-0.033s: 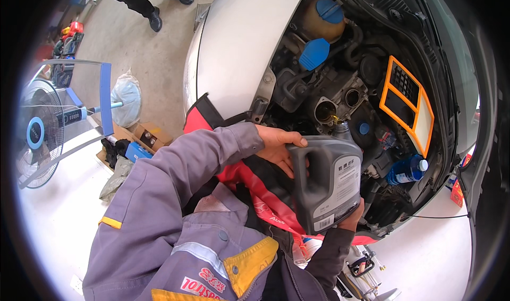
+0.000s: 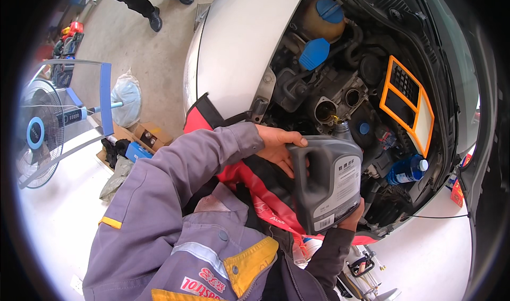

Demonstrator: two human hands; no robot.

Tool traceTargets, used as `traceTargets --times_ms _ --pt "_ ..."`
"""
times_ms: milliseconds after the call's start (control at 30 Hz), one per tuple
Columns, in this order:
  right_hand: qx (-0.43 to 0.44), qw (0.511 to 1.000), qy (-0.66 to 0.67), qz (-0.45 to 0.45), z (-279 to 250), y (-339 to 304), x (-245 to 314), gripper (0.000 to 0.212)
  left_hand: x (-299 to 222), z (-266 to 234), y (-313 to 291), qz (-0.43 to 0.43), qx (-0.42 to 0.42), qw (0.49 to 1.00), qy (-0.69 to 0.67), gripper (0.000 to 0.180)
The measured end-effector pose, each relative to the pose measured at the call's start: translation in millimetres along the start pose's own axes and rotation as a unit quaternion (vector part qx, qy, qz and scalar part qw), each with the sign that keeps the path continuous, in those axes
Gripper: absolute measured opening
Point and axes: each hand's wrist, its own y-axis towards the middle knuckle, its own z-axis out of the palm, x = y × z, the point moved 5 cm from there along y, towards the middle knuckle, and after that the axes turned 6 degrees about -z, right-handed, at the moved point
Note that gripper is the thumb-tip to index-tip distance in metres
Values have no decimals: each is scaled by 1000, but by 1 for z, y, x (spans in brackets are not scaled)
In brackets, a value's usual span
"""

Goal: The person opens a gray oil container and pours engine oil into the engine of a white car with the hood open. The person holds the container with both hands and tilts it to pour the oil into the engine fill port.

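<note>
My left hand (image 2: 277, 146) grips the handle of a dark grey oil jug (image 2: 326, 179), its thumb along the top. Under the jug's lower right corner, my right hand (image 2: 353, 216) supports the base; most of its fingers are hidden behind the jug. The jug is tilted, its neck pointing away from me into the engine bay. A thin amber stream of oil (image 2: 336, 119) runs from the mouth toward a round metal opening (image 2: 326, 111) in the engine (image 2: 344, 91). A second round opening (image 2: 352, 97) lies just right of it.
An orange-framed air filter (image 2: 407, 104) and a bottle of blue liquid (image 2: 406, 170) rest at the bay's right. A red-and-black fender cover (image 2: 265, 197) drapes the car's edge. Left stand a fan (image 2: 36, 131) and an open cardboard box (image 2: 151, 136). A person's legs (image 2: 139, 3) show at the top.
</note>
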Motion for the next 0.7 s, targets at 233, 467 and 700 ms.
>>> traceTargets --times_ms 233,467,700 --pt "-3 1000 4 4 -4 1 0 51 0 0 0 -4 1 1000 -1 55" --pt "-12 1000 -2 1 -3 -1 0 50 1 0 -2 -3 -1 1000 -3 55" --pt "-12 1000 16 13 -4 -2 -1 50 0 1 -1 -5 5 1000 1 55"
